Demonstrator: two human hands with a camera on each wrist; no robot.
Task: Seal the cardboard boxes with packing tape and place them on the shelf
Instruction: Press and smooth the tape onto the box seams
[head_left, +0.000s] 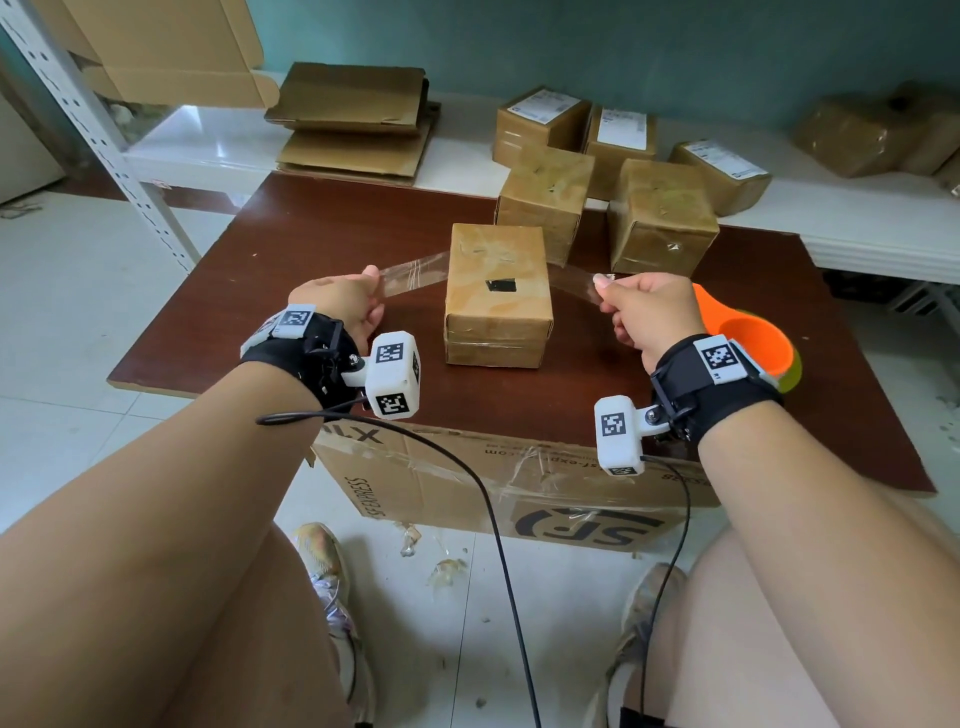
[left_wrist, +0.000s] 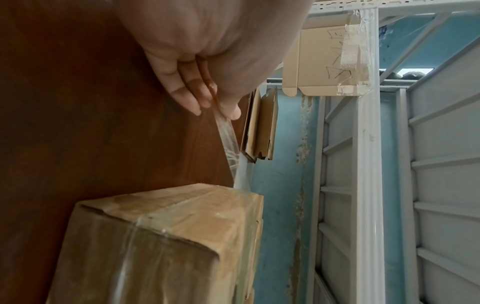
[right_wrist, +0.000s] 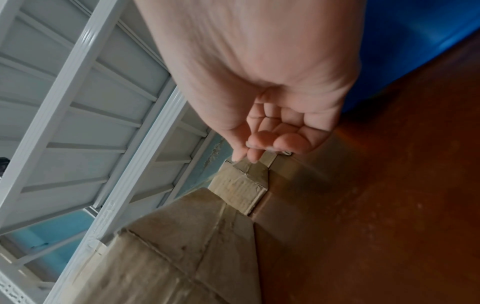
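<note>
1. Small cardboard box (head_left: 497, 296) sits upright near the middle of the dark brown table (head_left: 291, 291), with a black mark on its top face.
2. A strip of clear packing tape (head_left: 413, 273) runs across the far part of the box top and sticks out on both sides, stretched between the two hands.
3. Left hand (head_left: 345, 306) pinches the left end of the tape between thumb and fingers, off to the left of the box and above the tabletop. The left wrist view shows the fingers (left_wrist: 193, 92) closed on the strip, which runs down to the box edge.
4. Right hand (head_left: 644, 306) is curled up tight, thumb and forefinger nipping the right end of the tape just right of the box.
5. An orange tape dispenser (head_left: 748, 338) with a yellowish-green roll is right behind that hand; can't tell if the hand is actually gripping it or it's just lying on the table.
6. Two more taped boxes (head_left: 662, 218) stand just behind the one being worked on, at the table's far edge.
7. On the low white shelf (head_left: 208, 140) behind: three labelled parcels (head_left: 621, 132) and a stack of flattened cardboard (head_left: 353, 122).
8. A big SF Express carton (head_left: 498, 483) is wedged under the near edge of the table, by the person's knees.
</note>
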